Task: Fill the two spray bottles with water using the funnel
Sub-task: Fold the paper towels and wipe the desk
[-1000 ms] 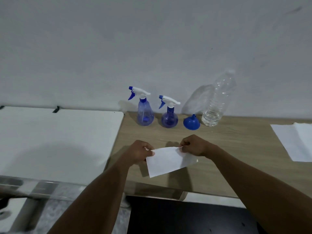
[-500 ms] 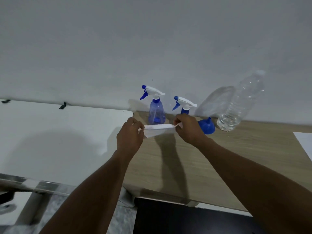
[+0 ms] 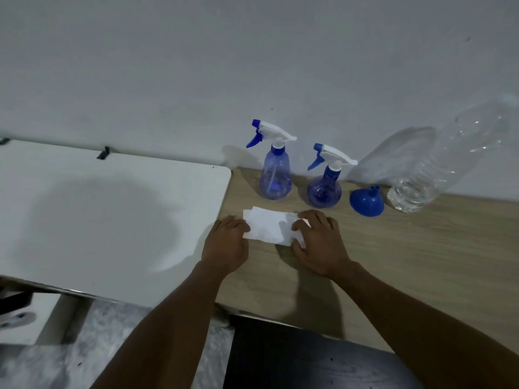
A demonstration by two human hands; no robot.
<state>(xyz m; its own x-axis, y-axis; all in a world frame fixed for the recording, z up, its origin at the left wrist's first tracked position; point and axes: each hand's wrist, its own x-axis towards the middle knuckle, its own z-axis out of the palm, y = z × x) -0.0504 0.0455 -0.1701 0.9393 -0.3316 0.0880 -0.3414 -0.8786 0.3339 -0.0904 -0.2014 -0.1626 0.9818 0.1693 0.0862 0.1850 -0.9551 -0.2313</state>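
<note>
Two blue spray bottles stand by the wall with white trigger heads on: a taller one [image 3: 275,175] and a rounder one [image 3: 324,189] to its right. A blue funnel [image 3: 366,203] lies mouth-down beside them. A clear water bottle [image 3: 438,167], partly filled, stands at the right. A folded white paper tissue [image 3: 271,227] lies flat on the wooden table [image 3: 421,248] in front of the spray bottles. My left hand [image 3: 226,242] presses its left edge and my right hand [image 3: 317,242] presses its right edge, fingers flat.
A white table [image 3: 98,214] adjoins the wooden one on the left, level with it. The grey wall runs right behind the bottles. A dark surface [image 3: 295,357] sits below the wooden table's front edge.
Both hands carried the tissue from near the table's front edge up toward the spray bottles, then lowered it flat onto the table in front of them.
</note>
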